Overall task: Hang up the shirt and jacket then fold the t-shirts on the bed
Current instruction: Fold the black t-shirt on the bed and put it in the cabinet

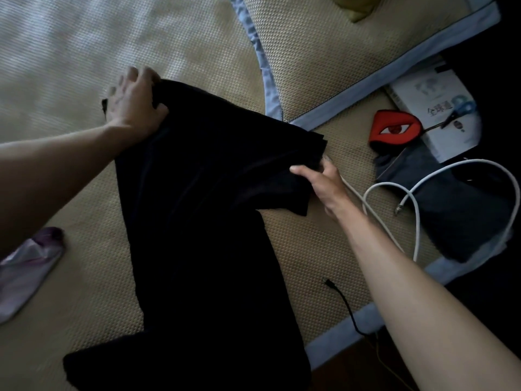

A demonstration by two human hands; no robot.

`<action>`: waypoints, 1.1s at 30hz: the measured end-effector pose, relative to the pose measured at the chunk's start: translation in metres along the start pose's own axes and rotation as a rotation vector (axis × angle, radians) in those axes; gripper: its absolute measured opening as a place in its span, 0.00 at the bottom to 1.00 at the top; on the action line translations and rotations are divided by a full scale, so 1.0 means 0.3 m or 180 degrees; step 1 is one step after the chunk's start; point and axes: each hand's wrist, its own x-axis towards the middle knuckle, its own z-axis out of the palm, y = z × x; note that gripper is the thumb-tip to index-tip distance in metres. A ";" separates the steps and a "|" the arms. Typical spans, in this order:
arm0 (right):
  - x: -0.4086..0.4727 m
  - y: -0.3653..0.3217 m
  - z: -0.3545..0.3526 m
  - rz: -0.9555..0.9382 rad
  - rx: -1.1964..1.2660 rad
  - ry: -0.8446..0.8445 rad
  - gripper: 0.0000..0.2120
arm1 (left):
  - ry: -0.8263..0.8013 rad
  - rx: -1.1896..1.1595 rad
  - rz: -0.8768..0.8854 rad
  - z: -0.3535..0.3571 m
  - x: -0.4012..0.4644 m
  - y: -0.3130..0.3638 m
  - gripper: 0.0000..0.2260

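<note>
- Now, from the head view, a black t-shirt (197,221) lies spread along a woven bed mat (296,249), its body running from the hands toward the near edge of the mat.
- The left hand (134,101) grips the far corner of the t-shirt, fingers curled over the cloth edge and thumb pressed on top.
- The right hand (321,179) pinches the t-shirt's folded side edge, thumb on top and fingers under the layers.
- The two hands are apart, one at each end of the t-shirt's far edge.
- Just right of the t-shirt, beside the right hand, a white cable (417,210) loops over a dark folded cloth (465,210).
- Farther right of the t-shirt sit a red case with an eye design (392,128), a white book (439,119) and blue-handled scissors (462,108) on the book.
- Left of the t-shirt lies a pale purple sock (28,266).
- A black cable (346,306) trails off the mat near the t-shirt's lower right side.
- Beyond the t-shirt, a pillow with blue trim (352,52) rests on the mat.
</note>
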 end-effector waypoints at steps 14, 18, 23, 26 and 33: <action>-0.063 0.045 -0.003 -0.0216 -0.0797 0.0174 0.20 | -0.0872 -0.0244 0.1082 0.178 -0.478 0.229 0.08; -0.066 0.038 0.029 -0.0013 -0.1450 0.0249 0.20 | -0.1173 -0.0085 0.0999 0.221 -0.577 0.228 0.11; -0.093 0.048 0.010 -0.0034 -0.1804 0.0116 0.18 | -0.1108 -0.0131 0.0797 0.229 -0.613 0.225 0.11; -0.096 0.038 -0.015 -0.0048 -0.1608 0.0108 0.15 | -0.1136 -0.0120 0.0768 0.219 -0.600 0.241 0.10; -0.010 -0.037 -0.047 0.0551 0.0254 0.0527 0.14 | -0.1004 -0.0136 0.0683 0.207 -0.487 0.303 0.10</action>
